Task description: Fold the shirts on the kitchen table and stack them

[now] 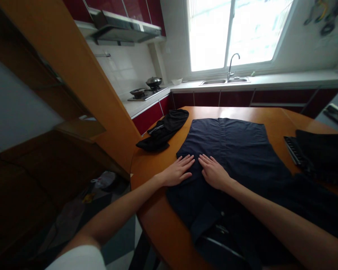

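A dark navy shirt lies spread on the wooden table, its collar toward me and its hem at the far side. My left hand rests flat on the shirt's left part, fingers stretched out. Close beside it, my right hand also lies flat on the cloth, fingers pointing away and to the left. Neither hand grips anything. One sleeve of the shirt reaches out to the right, partly behind my right forearm.
A crumpled black garment lies at the table's far left. Folded dark clothes are stacked at the right. Beyond stand a counter with a sink and a stove with pans. A wooden post rises at the left.
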Demonstrator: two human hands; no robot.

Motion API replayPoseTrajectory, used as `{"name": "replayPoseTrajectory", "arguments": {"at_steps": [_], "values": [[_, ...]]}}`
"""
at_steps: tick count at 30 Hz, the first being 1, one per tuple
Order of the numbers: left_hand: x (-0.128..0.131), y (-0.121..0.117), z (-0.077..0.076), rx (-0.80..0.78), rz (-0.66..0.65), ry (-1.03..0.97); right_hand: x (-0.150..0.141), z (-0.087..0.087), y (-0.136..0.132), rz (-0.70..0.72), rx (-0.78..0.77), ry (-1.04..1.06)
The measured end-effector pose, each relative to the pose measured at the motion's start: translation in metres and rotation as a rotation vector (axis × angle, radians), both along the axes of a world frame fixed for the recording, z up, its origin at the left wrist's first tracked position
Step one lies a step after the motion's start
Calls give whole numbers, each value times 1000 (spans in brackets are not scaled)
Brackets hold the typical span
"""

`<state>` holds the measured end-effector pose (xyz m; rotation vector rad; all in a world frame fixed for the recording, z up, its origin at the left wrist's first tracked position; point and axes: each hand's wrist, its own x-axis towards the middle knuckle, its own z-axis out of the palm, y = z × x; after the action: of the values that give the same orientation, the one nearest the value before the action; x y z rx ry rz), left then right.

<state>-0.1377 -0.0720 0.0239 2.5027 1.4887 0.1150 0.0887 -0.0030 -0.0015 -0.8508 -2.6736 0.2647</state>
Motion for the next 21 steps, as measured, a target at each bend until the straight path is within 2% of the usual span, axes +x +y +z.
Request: {"name": "replayPoseTrajectory", "arguments": {"at_steps": [8, 13, 16, 19, 21], "values": [[-13, -74, 21, -98, -156, 15, 0, 2, -1, -3, -30, 28], [-20, -99, 28, -101, -216, -36, -1, 0, 2, -30, -34, 120], [-23, -88, 33, -24, -214, -134, -2, -1, 4, -51, -7, 232], [-17, -54, 32, 126, -20, -234, -3, -2, 4, -54, 10, 246], [-11, -26, 26, 163, 86, -219, -2, -2, 3, -48, 12, 210]]}}
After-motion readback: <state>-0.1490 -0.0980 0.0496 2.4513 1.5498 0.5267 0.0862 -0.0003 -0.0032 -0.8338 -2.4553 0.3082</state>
